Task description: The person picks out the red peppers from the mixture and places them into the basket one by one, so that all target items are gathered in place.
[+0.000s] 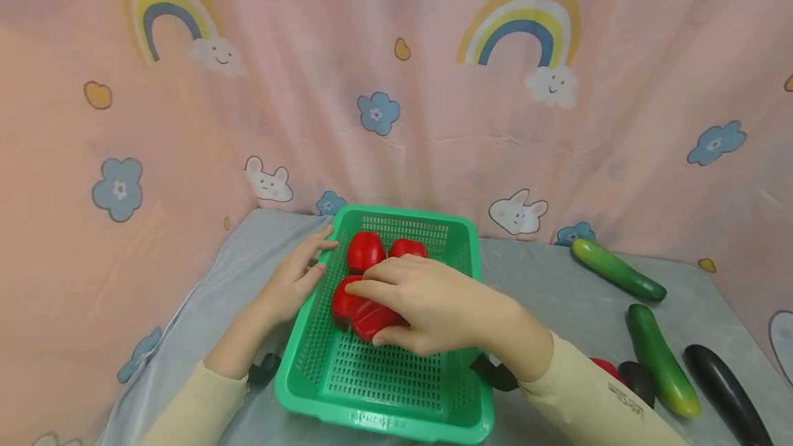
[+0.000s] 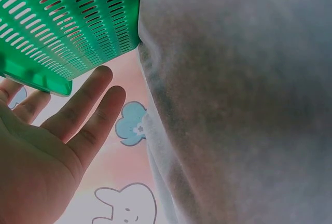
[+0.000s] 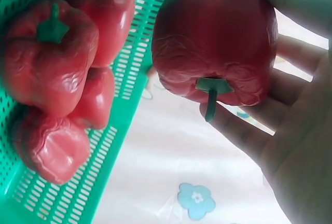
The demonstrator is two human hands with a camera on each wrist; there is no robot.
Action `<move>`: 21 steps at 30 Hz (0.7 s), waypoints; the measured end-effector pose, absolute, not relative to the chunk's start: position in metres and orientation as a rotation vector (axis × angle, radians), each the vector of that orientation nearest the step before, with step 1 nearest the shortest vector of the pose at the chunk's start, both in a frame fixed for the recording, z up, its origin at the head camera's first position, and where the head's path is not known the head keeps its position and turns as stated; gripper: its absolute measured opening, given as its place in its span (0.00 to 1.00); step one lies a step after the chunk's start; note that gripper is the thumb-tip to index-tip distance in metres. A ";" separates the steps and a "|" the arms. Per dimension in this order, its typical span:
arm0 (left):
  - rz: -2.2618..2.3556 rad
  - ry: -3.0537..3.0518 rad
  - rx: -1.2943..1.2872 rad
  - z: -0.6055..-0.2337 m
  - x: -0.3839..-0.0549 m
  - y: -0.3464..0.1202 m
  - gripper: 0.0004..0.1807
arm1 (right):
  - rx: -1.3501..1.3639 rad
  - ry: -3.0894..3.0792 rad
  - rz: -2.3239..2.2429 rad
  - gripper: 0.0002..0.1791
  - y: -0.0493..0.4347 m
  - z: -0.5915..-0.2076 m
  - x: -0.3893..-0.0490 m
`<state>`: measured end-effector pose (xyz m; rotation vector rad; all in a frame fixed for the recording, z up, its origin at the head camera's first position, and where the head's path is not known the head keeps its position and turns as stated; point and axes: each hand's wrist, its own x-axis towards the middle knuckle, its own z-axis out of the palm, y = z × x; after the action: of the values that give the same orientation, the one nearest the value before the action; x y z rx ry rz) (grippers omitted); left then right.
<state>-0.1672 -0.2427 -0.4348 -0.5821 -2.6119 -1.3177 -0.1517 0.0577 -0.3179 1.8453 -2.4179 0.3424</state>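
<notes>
A green plastic basket [image 1: 384, 422] with slotted walls stands on the grey cloth. My right hand [image 1: 427, 301] is over it and grips a red bell pepper [image 3: 215, 42] between thumb and fingers; the pepper's green stem shows in the right wrist view. Below and beside it, several other red bell peppers [image 3: 52, 58] lie together inside the basket, partly hidden by my hand in the head view. At the basket's left rim is my left hand [image 1: 296, 277], its fingers extended. In the left wrist view, that hand [image 2: 46, 151] has nothing in its palm.
On the grey cloth [image 1: 526, 281] to the right lie two green zucchini-like vegetables [image 1: 619, 270] and a long dark eggplant [image 1: 727, 391]. Another dark rounded item [image 1: 638, 380] and something red [image 1: 606, 367] are partly behind my right sleeve. A pink patterned curtain [image 1: 434, 171] hangs behind.
</notes>
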 end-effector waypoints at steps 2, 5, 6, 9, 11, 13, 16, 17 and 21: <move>-1.315 -2.610 -0.584 -0.436 -0.168 -0.243 0.25 | 1.864 -2.417 0.334 0.37 0.054 -0.318 -0.152; -1.309 -2.608 -0.592 -0.435 -0.168 -0.243 0.25 | 1.899 -2.414 0.329 0.36 0.049 -0.320 -0.152; -1.306 -2.609 -0.595 -0.435 -0.168 -0.243 0.25 | 1.913 -2.413 0.323 0.35 0.047 -0.321 -0.152; -1.300 -2.609 -0.600 -0.436 -0.169 -0.244 0.26 | 1.958 -2.421 0.296 0.34 0.040 -0.326 -0.153; -1.299 -2.612 -0.599 -0.436 -0.169 -0.244 0.26 | 1.983 -2.434 0.281 0.34 0.035 -0.328 -0.153; -1.304 -2.609 -0.599 -0.437 -0.170 -0.244 0.27 | 2.005 -2.448 0.272 0.35 0.030 -0.331 -0.153; -1.316 -2.613 -0.590 -0.437 -0.170 -0.245 0.26 | 2.041 -2.447 0.274 0.35 0.025 -0.334 -0.152; -1.320 -2.614 -0.588 -0.437 -0.170 -0.245 0.25 | 2.054 -2.445 0.276 0.35 0.023 -0.335 -0.152; -1.322 -2.617 -0.580 -0.437 -0.170 -0.245 0.24 | 2.103 -2.438 0.272 0.35 0.016 -0.341 -0.151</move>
<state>-0.1697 -0.2453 -0.4375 -0.5797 -2.6166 -1.3216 -0.1507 0.0165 -0.3412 2.1035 -2.4381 0.2717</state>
